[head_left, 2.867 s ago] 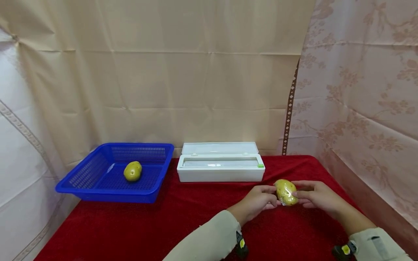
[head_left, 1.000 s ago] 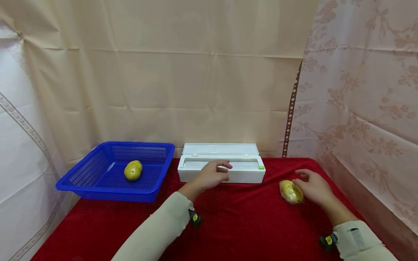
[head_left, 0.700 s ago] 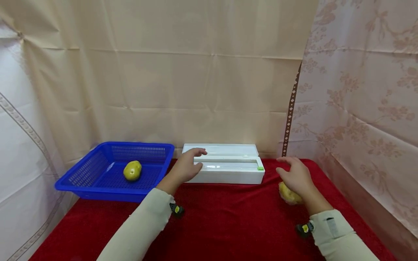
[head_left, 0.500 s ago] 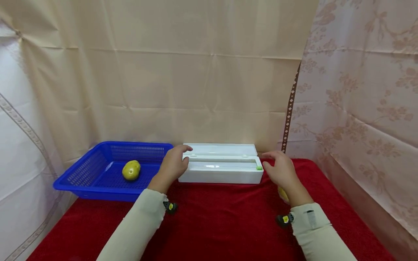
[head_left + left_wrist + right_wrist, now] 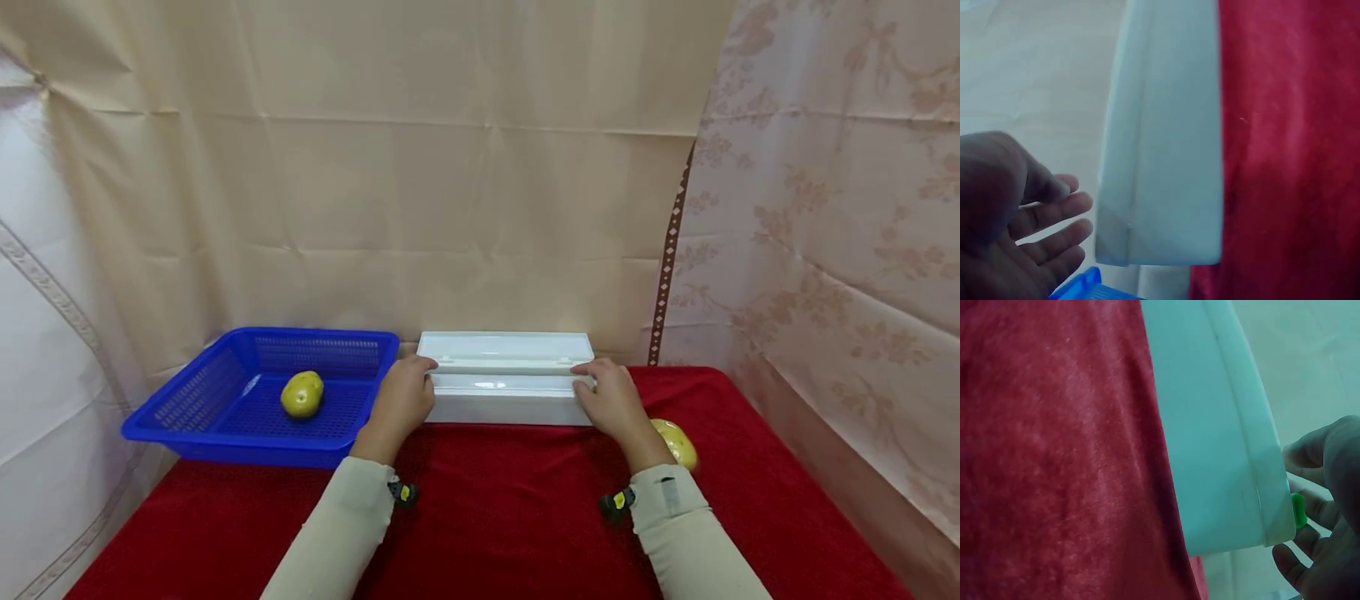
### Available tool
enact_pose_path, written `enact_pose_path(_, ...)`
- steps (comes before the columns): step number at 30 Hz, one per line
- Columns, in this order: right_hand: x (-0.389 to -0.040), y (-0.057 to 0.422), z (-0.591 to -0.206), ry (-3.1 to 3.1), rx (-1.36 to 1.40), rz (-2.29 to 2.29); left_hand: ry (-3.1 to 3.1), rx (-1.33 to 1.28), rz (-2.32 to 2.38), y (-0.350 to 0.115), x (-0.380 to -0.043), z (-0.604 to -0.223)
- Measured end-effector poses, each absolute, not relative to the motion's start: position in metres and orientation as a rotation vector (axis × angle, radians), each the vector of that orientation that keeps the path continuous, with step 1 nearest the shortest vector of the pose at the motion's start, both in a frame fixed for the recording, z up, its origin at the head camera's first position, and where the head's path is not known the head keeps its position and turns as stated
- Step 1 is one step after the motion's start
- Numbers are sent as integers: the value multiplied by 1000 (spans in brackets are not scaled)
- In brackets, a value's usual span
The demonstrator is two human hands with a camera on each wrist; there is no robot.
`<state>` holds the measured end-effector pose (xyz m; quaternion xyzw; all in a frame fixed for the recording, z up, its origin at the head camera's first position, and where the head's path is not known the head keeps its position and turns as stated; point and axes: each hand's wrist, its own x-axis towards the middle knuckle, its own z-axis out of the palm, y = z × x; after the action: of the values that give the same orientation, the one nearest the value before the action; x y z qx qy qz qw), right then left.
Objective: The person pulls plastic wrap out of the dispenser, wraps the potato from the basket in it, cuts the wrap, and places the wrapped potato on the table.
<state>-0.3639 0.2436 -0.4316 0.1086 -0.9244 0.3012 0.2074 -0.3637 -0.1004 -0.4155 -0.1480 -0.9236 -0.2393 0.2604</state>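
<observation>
**Open white box (image 5: 508, 409) between two hands**

The head view alone shows the raised lid (image 5: 506, 345) at the far side, the blue basket (image 5: 247, 451) left and a potato (image 5: 677, 444) right. The right wrist view plainly shows a green tab (image 5: 1299, 510). The left hand (image 5: 403, 398), at the left end, has fingers loosely bent, just beside the box. The right hand (image 5: 611, 402) is at the right end, fingers spread; whether it grips, I cannot tell.
</observation>
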Motion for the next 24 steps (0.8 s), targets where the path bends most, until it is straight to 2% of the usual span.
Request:
enact_pose_path(7,-361,240,-433,-2609,301,742,-2499,-421,-533,-100,-366,-428)
enact_pose_path(24,-358,234,-433,-2615,254,640,-2585,-346,-542,-101,-367,-431)
